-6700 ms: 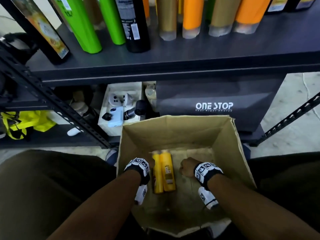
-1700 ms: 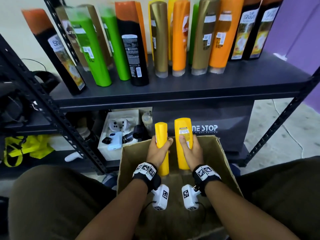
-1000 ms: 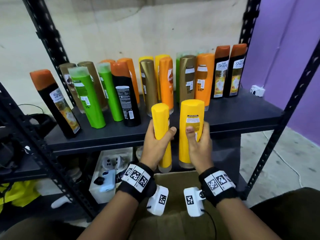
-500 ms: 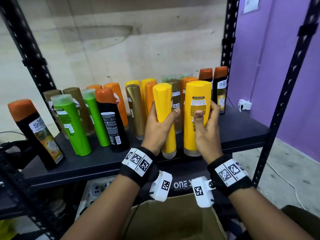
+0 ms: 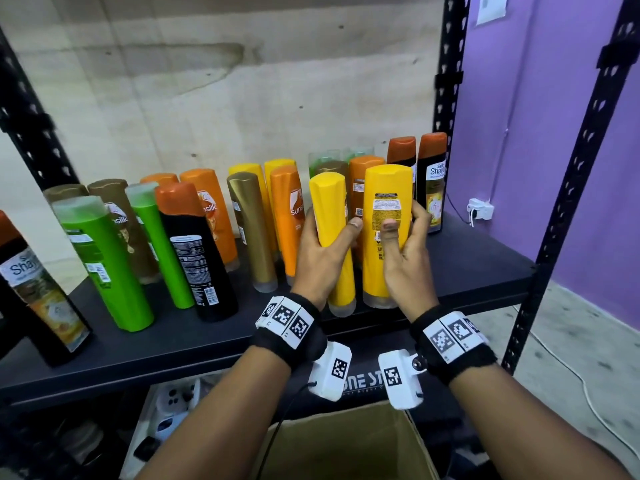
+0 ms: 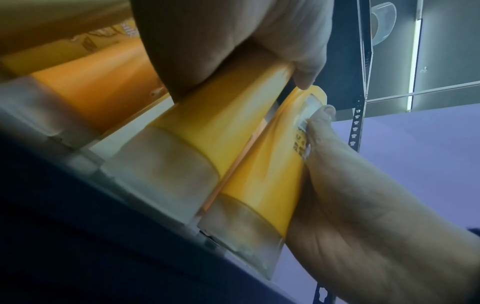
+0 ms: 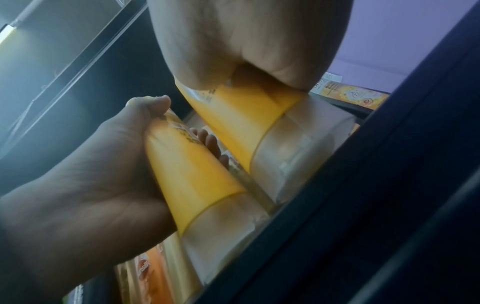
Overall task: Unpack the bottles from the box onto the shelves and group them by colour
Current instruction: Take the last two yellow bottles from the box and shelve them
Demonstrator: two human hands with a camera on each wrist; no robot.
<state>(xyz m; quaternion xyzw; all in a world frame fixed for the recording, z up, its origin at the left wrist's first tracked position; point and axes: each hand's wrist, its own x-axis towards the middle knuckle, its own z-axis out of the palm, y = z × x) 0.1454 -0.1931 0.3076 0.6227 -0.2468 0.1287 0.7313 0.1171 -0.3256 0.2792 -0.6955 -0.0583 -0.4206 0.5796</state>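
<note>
I hold one yellow bottle (image 5: 333,237) in my left grip (image 5: 323,252) and a second yellow bottle (image 5: 384,233) in my right grip (image 5: 407,261), fingers wrapped round each. Both stand cap-down at the front edge of the shelf (image 5: 478,268). If I let go too soon, they could tip into the orange bottles (image 5: 289,216) just behind, or fall off into the box (image 5: 346,448).

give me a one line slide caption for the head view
Left hand and right hand each hold a yellow bottle upright at the front edge of a dark shelf crowded with coloured bottles.
</note>
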